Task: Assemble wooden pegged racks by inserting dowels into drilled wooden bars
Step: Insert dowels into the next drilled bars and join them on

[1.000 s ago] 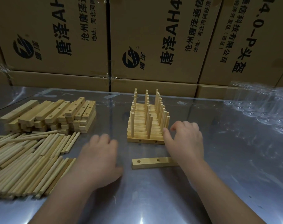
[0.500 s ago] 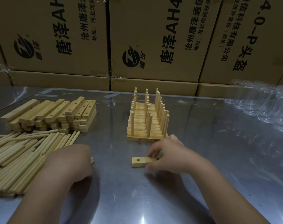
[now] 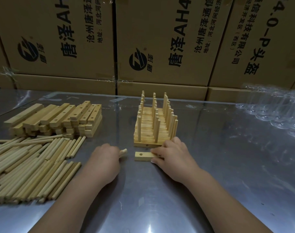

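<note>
Holding: the left hand (image 3: 105,161) is closed around a dowel (image 3: 123,151), whose round end pokes out past the knuckles toward the right hand; the rest of the dowel is hidden inside the fist.
Right hand: the right hand (image 3: 173,158) lies palm down on the drilled bar (image 3: 144,156), thumb and fingertips pinching its right part, fingers only a little spread.
Drilled bar: flat on the metal table (image 3: 210,182) between the two hands, its left end bare with one hole showing; the right hand covers the other end, so any further holes cannot be seen.
Gap: the dowel tip sits just left of the bar's free end, near but apart from it.
Finished racks: a stack of pegged racks (image 3: 154,125) stands just beyond the right hand, three rows of upright pegs rising from it; the right knuckles are close against its front edge, whether touching I cannot tell.
Loose dowels: a wide heap of dowels (image 3: 30,167) lies left of the left hand and forearm, running toward the near edge.
Bar pile: a pile of drilled bars (image 3: 59,120) sits beyond that heap, well away from the left hand, holes facing up on several.
Right side: clear plastic cups (image 3: 276,113) under wrinkled film lie far off beyond the right hand; their count is hard to tell.
Backdrop: printed cardboard boxes (image 3: 160,39) wall off the far side of the table behind the racks.
</note>
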